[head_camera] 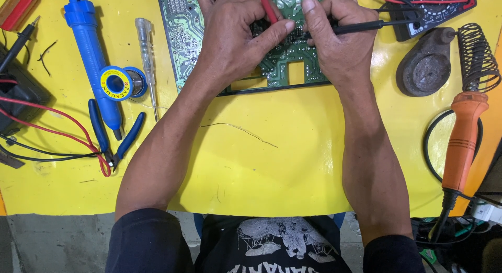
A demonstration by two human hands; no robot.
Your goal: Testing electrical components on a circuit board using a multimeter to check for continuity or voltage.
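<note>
An electronics repair workshop. A yellow bench (272, 163) carries a green circuit board (183, 27), a multimeter (434, 9) with red and black leads, an orange soldering iron (463, 142) beside its coil stand (478, 56), a solder spool (117, 83), a blue desoldering pump (91, 48), cutters (112, 139) and a screwdriver (146, 53).

Both forearms reaching forward, left hand (232, 35) pinching; right hand (337, 40) pinching, knuckles close
</note>
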